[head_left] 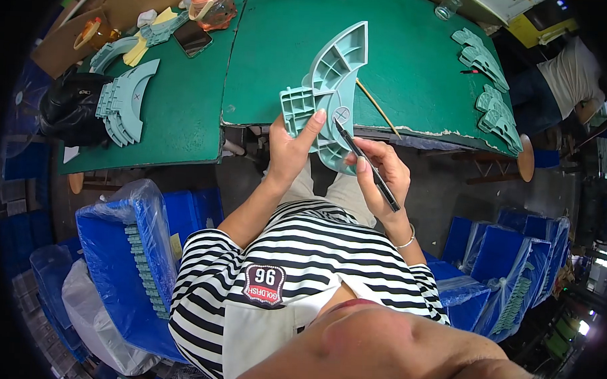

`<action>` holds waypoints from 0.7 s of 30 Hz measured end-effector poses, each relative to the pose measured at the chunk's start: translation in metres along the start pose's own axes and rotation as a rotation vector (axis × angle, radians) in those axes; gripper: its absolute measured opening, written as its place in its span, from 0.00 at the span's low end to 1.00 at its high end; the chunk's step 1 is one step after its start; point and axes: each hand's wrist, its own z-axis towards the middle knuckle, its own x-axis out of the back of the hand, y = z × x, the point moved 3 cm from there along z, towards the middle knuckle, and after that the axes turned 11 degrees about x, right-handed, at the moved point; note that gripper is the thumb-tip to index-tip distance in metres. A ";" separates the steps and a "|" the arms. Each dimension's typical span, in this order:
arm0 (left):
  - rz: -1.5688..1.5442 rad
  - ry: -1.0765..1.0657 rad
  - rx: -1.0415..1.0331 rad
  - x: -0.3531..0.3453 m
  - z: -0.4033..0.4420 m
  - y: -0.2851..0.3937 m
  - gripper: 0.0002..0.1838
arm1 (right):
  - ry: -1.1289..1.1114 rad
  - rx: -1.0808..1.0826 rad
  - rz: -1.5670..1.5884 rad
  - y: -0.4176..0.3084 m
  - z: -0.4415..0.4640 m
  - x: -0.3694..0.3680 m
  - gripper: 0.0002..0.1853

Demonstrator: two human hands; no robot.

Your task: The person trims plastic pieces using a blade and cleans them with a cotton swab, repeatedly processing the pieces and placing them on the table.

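Observation:
A pale teal curved plastic part (347, 97) with ribbed compartments is held up over the front edge of the green table. My left hand (293, 149) grips its lower left side, thumb across the front. In my right hand (383, 175) is a black marker pen (387, 194), pinched between thumb and fingers. The pen's tip is at or very near a round spot on the part that bears a drawn X; whether it touches I cannot tell. Fingers of my left hand behind the part are hidden. A thin wooden stick (378, 108) lies on the table just beyond.
Similar teal parts (129, 103) are stacked at left beside a black bag (72, 111); others (498, 117) lie along the right edge. A phone (193, 38) and orange jug (213, 9) stand back left. Plastic-wrapped blue crates (111, 249) flank me. Another person (568, 78) is at right.

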 end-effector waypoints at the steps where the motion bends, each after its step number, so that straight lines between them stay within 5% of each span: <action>1: 0.007 0.001 -0.002 0.000 0.000 0.000 0.11 | 0.000 0.000 0.000 0.000 0.000 0.000 0.14; 21: 0.007 -0.001 -0.018 0.002 0.005 -0.002 0.12 | 0.061 -0.010 -0.026 0.002 0.000 0.009 0.12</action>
